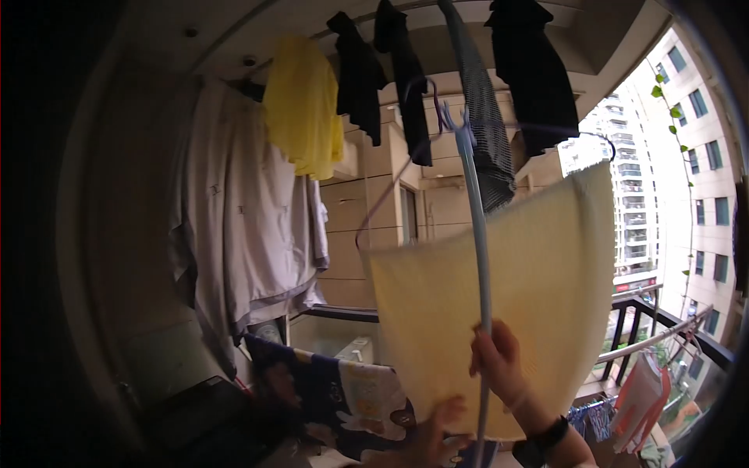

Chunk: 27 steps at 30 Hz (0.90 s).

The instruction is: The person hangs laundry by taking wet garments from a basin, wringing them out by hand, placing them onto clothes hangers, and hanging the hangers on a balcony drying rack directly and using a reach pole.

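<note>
My right hand (499,359) is closed around a long grey-blue clothes pole (479,234), which stands nearly upright. The pole's forked tip (456,121) is up against a purple hanger (373,212). A pale yellow cloth (538,296) hangs spread from the hanger, behind the pole. Low in front of the cloth, my left hand (445,425) is slightly blurred, its fingers apart and nothing visible in them. It is left of the pole and does not appear to grip it.
Overhead hang a bright yellow garment (304,109), several dark garments (534,78) and a grey patterned one (484,117). At left is a large grey-white cloth (250,195); below it hangs a dark patterned cloth (312,390). A balcony railing (655,339) and pink-white clothes (641,398) are at right.
</note>
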### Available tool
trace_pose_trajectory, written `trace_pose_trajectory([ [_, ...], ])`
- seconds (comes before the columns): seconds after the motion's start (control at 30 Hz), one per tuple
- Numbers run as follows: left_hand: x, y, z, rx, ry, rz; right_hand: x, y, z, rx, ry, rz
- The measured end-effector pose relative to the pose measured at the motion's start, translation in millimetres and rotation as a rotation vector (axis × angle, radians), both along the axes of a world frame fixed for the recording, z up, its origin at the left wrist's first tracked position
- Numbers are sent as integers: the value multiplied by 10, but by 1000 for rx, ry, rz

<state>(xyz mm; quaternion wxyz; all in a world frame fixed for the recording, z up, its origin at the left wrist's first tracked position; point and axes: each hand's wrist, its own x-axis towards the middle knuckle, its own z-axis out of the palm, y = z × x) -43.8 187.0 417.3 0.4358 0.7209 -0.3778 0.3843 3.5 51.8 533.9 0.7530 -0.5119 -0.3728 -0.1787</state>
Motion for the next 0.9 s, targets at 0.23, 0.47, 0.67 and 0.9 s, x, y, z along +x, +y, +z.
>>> trace_pose_trajectory([
  [0.23, 499, 505, -2375, -487, 526, 251, 60, 1204, 1191, 148, -140, 101],
  [0.47, -20, 1304, -2046, -704, 261, 813, 162, 2425, 2178, 122, -273, -10],
  [0.67, -170, 2246, -1640, -745, 81, 1027, -211, 3398, 2250, 51, -541, -64],
  [0.9, -634, 2770, -135, -787, 90, 721, -752, 3685, 1291, -286, -709, 147],
])
